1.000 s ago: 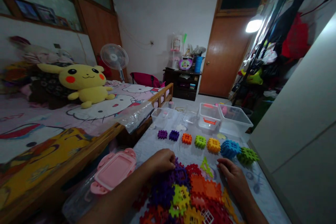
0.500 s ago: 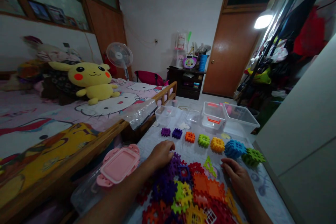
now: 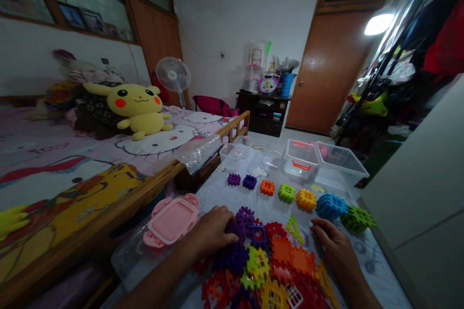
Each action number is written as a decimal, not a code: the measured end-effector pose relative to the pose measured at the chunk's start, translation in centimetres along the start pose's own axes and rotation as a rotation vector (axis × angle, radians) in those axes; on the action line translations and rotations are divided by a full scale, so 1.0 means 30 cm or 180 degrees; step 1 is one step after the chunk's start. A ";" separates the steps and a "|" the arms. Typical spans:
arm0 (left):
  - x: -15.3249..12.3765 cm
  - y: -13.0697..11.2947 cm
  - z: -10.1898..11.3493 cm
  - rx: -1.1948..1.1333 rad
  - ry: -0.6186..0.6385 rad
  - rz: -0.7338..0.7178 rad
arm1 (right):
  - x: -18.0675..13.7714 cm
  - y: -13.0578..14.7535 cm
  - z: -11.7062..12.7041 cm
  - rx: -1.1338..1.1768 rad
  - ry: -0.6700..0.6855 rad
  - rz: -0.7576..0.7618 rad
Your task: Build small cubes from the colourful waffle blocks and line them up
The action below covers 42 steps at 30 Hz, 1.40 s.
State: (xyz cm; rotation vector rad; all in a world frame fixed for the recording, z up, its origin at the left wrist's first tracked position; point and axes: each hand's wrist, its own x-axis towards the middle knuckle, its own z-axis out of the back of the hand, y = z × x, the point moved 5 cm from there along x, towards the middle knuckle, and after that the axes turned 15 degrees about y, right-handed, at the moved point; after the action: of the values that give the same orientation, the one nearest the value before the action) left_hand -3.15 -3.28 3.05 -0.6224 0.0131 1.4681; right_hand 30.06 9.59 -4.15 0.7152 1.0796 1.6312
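Note:
A heap of flat interlocking plastic pieces (image 3: 270,265), purple, red, orange and yellow-green, lies on the table in front of me. My left hand (image 3: 213,229) rests on its left edge, fingers curled over a purple piece (image 3: 242,218). My right hand (image 3: 331,241) lies flat on the table at the heap's right edge, fingers stretched out, holding nothing. Beyond the heap stands a row of assembled cubes: two purple (image 3: 241,180), orange (image 3: 267,187), green (image 3: 286,193), yellow-orange (image 3: 306,199), blue (image 3: 330,206) and a larger green one (image 3: 357,218).
A pink lid (image 3: 172,217) on a clear box sits at the table's left edge. Clear plastic bins (image 3: 339,166) stand at the far end. A bed with a yellow plush toy (image 3: 139,108) runs along the left. A grey cabinet (image 3: 424,174) stands on the right.
My left hand has drawn back toward me along the heap's left side and curled over a purple piece. My right hand has stayed flat. The camera has shifted slightly.

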 end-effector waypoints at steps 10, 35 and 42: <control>0.033 -0.064 -0.011 0.0243 -0.0224 -0.0014 | 0.004 -0.026 -0.004 0.0177 0.0026 -0.0100; 0.120 -0.044 -0.027 0.0371 -0.0283 -0.0474 | 0.005 -0.022 -0.005 0.0041 0.0026 -0.0044; 0.124 -0.066 0.026 0.0457 -0.0433 -0.0784 | 0.012 -0.046 -0.010 0.0076 0.0097 -0.0133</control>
State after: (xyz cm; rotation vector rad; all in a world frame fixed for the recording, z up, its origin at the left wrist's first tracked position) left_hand -1.12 0.48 3.08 -0.3914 -0.0616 1.2553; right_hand 30.27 9.96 -5.54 0.6810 1.1304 1.6004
